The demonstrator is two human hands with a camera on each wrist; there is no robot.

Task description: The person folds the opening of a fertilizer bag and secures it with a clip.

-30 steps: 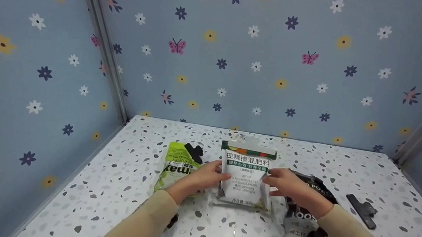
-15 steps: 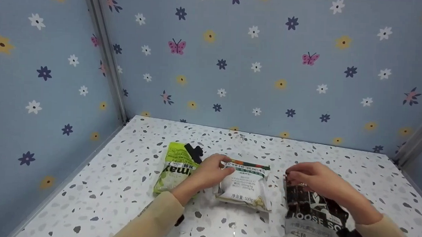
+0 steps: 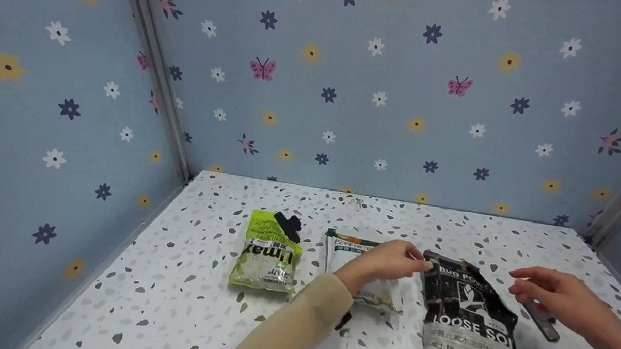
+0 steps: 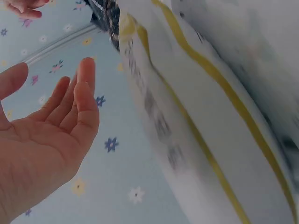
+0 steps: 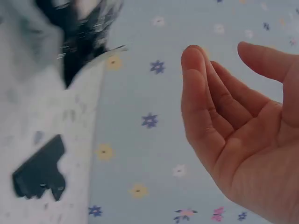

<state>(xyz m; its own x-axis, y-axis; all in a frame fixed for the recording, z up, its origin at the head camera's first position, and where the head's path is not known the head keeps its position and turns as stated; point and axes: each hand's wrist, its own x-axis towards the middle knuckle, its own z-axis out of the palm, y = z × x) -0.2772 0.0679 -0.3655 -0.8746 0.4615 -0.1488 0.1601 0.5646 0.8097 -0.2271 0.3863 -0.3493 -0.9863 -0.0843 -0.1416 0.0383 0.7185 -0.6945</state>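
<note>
A black and silver fertilizer bag (image 3: 468, 304) lies face up at the right front of the table. My left hand (image 3: 387, 260) reaches over a white fertilizer bag (image 3: 340, 255), its fingertips close to the black bag's upper left corner. In the left wrist view, its thumb and fingers stand apart with nothing between them. My right hand (image 3: 559, 294) hovers over a black clip (image 3: 545, 323), partly hiding it. The right wrist view shows this hand's fingers gently bent and holding nothing, with the clip (image 5: 39, 170) on the table, apart from it.
A green bag (image 3: 265, 255) lies to the left, with a black clip (image 3: 289, 227) across its upper right corner. A flowered blue wall (image 3: 354, 109) closes the table's back, and another wall (image 3: 79, 151) its left side.
Both hands have left the white bag, whose raised top now lies lower. My right hand has passed over the black bag to the clip; my left hand has moved right to the black bag's corner.
</note>
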